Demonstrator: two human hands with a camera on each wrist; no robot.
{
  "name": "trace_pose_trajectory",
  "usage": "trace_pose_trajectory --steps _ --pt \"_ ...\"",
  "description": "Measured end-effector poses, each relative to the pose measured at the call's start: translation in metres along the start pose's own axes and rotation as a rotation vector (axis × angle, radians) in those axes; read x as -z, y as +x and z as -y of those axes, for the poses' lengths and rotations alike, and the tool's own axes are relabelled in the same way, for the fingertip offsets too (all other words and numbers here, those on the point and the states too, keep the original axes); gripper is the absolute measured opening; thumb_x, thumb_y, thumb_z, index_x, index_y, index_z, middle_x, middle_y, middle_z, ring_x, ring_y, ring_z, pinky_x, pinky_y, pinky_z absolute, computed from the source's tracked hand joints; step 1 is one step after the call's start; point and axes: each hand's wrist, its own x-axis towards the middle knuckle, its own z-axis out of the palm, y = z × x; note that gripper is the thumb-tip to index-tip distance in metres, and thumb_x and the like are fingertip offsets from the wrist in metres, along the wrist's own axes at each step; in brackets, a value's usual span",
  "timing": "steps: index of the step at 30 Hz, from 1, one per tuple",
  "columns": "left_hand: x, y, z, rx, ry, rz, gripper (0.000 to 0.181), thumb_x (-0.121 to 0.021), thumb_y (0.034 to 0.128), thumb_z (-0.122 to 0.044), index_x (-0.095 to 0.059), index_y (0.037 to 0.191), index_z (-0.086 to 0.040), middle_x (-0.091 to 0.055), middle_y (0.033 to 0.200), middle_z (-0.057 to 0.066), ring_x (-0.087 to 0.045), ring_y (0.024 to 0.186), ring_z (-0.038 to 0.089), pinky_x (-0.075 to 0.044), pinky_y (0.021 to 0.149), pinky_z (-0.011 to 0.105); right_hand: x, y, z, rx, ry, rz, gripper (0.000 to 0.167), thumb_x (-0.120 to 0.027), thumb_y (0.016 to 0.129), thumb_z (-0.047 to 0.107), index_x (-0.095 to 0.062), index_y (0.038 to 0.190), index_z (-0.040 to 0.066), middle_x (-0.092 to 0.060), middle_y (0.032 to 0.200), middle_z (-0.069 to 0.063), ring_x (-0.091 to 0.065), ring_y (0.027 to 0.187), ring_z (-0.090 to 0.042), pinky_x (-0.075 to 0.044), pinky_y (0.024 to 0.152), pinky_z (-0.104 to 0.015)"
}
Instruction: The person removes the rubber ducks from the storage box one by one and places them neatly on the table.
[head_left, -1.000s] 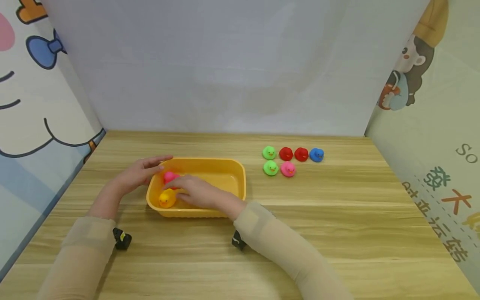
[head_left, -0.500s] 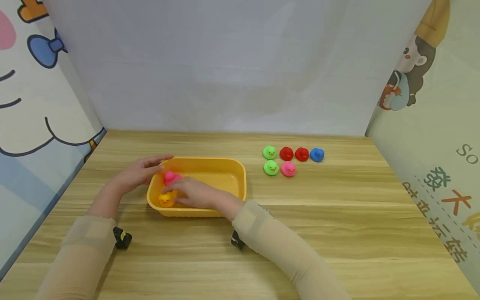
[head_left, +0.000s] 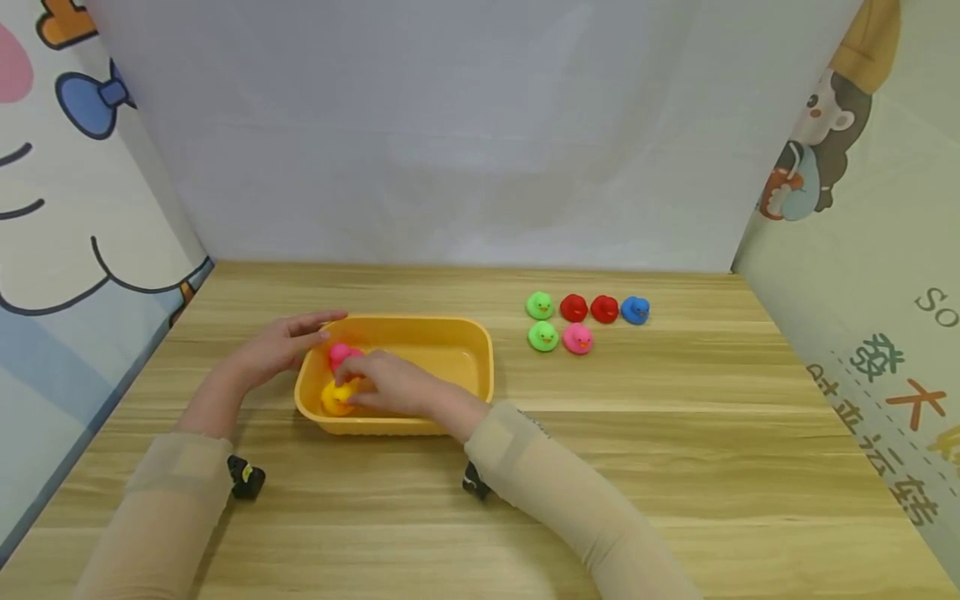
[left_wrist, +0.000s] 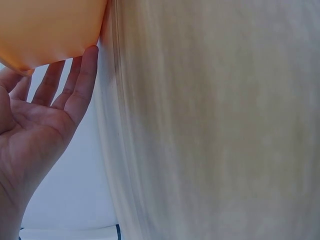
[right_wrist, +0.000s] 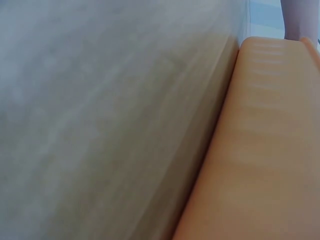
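Observation:
A yellow plastic basin stands on the table, left of centre in the head view. Inside its left end, a yellow rubber duck is pinched between the thumb and fingers of my right hand. A pink rubber duck sits just behind, partly hidden by that hand. My left hand rests against the basin's left end from outside, its fingers fairly straight. Those fingers touch the outer wall in the left wrist view. The right wrist view shows the basin's side, with the right hand out of sight.
Right of the basin sit two green ducks, two red ducks, a blue duck and another pink duck in two rows. Black devices show beside both sleeves. A pale wall sheet borders the wooden table.
The right fingers have closed around the yellow duck's head, and the duck has turned and shifted slightly to the right. My left hand has stayed at the basin's end.

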Motion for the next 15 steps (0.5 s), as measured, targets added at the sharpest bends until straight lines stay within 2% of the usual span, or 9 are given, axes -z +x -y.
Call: trace_pose_trajectory --steps 7,15 --pt "0.0004 0.0013 0.0020 -0.001 0.006 0.000 0.053 -0.047 0.0980 -0.039 -0.034 0.147 -0.023 -0.028 0.152 0.015 -0.036 0.132 0.037 -0.043 0.097 0.054 -0.0023 -0.0003 -0.0009 -0.039 -0.008 -0.002 0.020 -0.066 0.089 0.027 -0.062 0.106 0.016 -0.062 0.102 0.009 -0.055 0.097 -0.009 -0.041 0.087 -0.014" --pt "0.0007 0.0036 0.0044 0.005 0.015 -0.007 0.052 -0.047 0.0985 -0.037 -0.034 0.147 -0.023 -0.029 0.152 0.015 -0.036 0.132 0.037 -0.044 0.097 0.052 -0.0018 -0.0009 -0.0006 -0.031 -0.029 0.003 0.021 -0.067 0.088 0.026 -0.062 0.107 0.017 -0.063 0.103 0.010 -0.055 0.097 -0.008 -0.041 0.086 -0.013"
